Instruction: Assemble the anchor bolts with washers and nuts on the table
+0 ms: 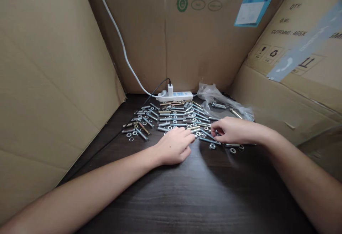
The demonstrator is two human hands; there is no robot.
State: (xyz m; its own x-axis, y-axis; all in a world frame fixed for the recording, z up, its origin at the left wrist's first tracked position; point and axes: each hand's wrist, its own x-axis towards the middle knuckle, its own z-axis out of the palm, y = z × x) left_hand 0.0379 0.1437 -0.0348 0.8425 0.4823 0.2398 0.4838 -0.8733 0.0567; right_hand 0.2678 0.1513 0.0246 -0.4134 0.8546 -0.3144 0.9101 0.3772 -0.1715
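My left hand (175, 146) rests at the front edge of the laid-out hardware, its fingers curled inward. Whatever lies under those fingers is hidden. My right hand (227, 130) reaches in from the right with thumb and fingers bent together above the bolts. A small thing in that pinch cannot be made out. Just below its fingertips is a long silver bolt (210, 141), with a hex nut (212, 146) in front of it. A flat washer (233, 151) lies to the right. Rows of bolts, nuts and rings spread behind both hands, including a brass-coloured bolt (144, 128) on the left.
A white power strip (181, 95) with a plugged-in charger (170, 90) stands at the back. A black cable (107, 144) crosses the left side. A clear plastic bag (213, 97) with hardware sits back right. Cardboard walls (197, 48) enclose the dark table (187, 198).
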